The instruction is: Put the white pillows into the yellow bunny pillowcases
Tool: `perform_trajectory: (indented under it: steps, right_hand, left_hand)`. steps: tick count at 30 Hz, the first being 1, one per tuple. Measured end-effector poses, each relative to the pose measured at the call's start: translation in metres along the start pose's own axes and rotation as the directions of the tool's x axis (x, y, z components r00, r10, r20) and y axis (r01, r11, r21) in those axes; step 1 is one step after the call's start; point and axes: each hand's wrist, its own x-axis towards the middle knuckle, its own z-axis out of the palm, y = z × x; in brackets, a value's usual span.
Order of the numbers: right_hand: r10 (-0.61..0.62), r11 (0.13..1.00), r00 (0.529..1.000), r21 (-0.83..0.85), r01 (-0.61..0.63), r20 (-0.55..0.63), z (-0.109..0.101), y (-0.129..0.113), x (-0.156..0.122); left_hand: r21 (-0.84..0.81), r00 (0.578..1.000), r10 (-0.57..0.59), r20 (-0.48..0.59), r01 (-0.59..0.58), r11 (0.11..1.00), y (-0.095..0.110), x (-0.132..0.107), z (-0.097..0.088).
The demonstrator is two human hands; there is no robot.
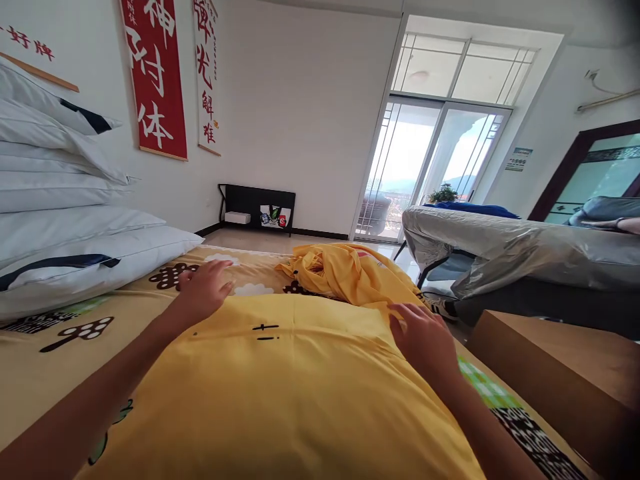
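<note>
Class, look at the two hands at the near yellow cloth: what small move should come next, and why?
Perhaps the right hand should lightly smooth the near yellow cloth, because faint creases run across it close to that hand. The left hand, open near the far left corner, seems well placed to steady that side.

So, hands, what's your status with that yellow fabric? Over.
Left hand open, by far left edge. Right hand at far right edge, grip unclear. Smooth yellow fabric between forearms. Bunched yellow cloth just beyond.
</note>
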Motion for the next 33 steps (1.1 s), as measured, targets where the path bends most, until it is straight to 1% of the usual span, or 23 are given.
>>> perform_trajectory:
  steps: [1,2,3,4,5,6,8,10,11,12,13,14,16,18,20,22,24,26,28,30,32,33]
  right_hand:
    - [-0.023,0.999,0.999,0.047,0.022,0.023,-0.007,-0.027,0.024]
    - [-0.031,0.997,0.999,0.066,0.029,0.037,-0.008,-0.053,0.045]
    - [-0.035,0.996,0.998,0.085,0.03,0.058,-0.003,-0.075,0.06]
    - [-0.038,0.994,0.995,0.105,0.028,0.089,0.009,-0.093,0.069]
    - [-0.038,0.993,0.992,0.117,0.024,0.124,0.025,-0.108,0.071]
    - [-0.045,0.991,0.985,0.131,0.023,0.167,0.045,-0.118,0.068]
    - [-0.063,0.986,0.963,0.163,0.021,0.261,0.088,-0.129,0.052]
    - [-0.072,0.981,0.939,0.195,0.005,0.338,0.124,-0.129,0.037]
    - [-0.072,0.978,0.928,0.208,-0.006,0.366,0.137,-0.126,0.033]
    - [-0.07,0.976,0.919,0.216,-0.017,0.388,0.146,-0.121,0.032]
    - [-0.07,0.975,0.91,0.223,-0.025,0.408,0.152,-0.113,0.035]
    - [-0.071,0.973,0.901,0.227,-0.031,0.429,0.156,-0.104,0.04]
    - [-0.073,0.971,0.874,0.233,-0.047,0.481,0.158,-0.078,0.051]
    - [-0.047,0.969,0.846,0.228,-0.089,0.531,0.159,-0.046,0.056]
    - [0.034,0.965,0.823,0.195,-0.174,0.566,0.162,-0.012,0.054]
    - [0.143,0.951,0.797,0.142,-0.275,0.587,0.169,0.014,0.046]
    - [0.227,0.931,0.767,0.098,-0.353,0.6,0.178,0.03,0.038]
    - [0.274,0.916,0.753,0.077,-0.394,0.598,0.183,0.035,0.034]
    - [0.315,0.903,0.75,0.059,-0.426,0.582,0.185,0.037,0.032]
    - [0.37,0.885,0.742,0.029,-0.464,0.559,0.182,0.04,0.03]
    - [0.424,0.866,0.732,-0.003,-0.5,0.533,0.177,0.047,0.025]
    - [0.444,0.859,0.729,-0.016,-0.511,0.521,0.174,0.051,0.021]
  left_hand:
    - [-0.001,0.998,0.061,0.016,-0.061,0.998,0.033,0.017,-0.003]
    - [0.001,0.996,0.09,0.025,-0.09,0.996,0.063,0.032,-0.001]
    - [0.003,0.993,0.112,0.042,-0.112,0.994,0.087,0.043,0.006]
    - [-0.001,0.988,0.135,0.07,-0.135,0.991,0.105,0.048,0.019]
    - [-0.008,0.984,0.15,0.098,-0.15,0.989,0.117,0.046,0.037]
    - [-0.014,0.978,0.16,0.135,-0.159,0.987,0.123,0.039,0.057]
    - [-0.021,0.96,0.152,0.234,-0.152,0.988,0.123,0.013,0.104]
    - [-0.015,0.929,0.113,0.352,-0.115,0.993,0.112,-0.012,0.146]
    - [-0.011,0.918,0.095,0.386,-0.099,0.995,0.104,-0.019,0.163]
    - [-0.008,0.907,0.08,0.413,-0.085,0.996,0.095,-0.02,0.175]
    - [-0.003,0.9,0.064,0.431,-0.07,0.998,0.084,-0.016,0.182]
    - [0.002,0.895,0.047,0.444,-0.054,0.999,0.071,-0.009,0.185]
    - [0.019,0.883,-0.004,0.469,-0.006,1.0,0.038,0.009,0.18]
    - [0.033,0.868,-0.062,0.493,0.052,0.998,-0.002,0.018,0.169]
    - [0.036,0.861,-0.104,0.497,0.1,0.994,-0.04,0.014,0.161]
    - [0.051,0.872,-0.15,0.466,0.142,0.988,-0.067,0.004,0.159]
    - [0.066,0.887,-0.182,0.424,0.17,0.983,-0.08,-0.005,0.164]
    - [0.059,0.899,-0.189,0.394,0.18,0.982,-0.082,-0.009,0.168]
    - [0.038,0.91,-0.189,0.369,0.189,0.981,-0.081,-0.008,0.169]
    - [0.023,0.922,-0.21,0.327,0.214,0.976,-0.085,-0.006,0.164]
    - [0.024,0.931,-0.258,0.256,0.261,0.965,-0.096,-0.008,0.157]
    - [0.026,0.929,-0.295,0.223,0.297,0.954,-0.104,-0.011,0.153]
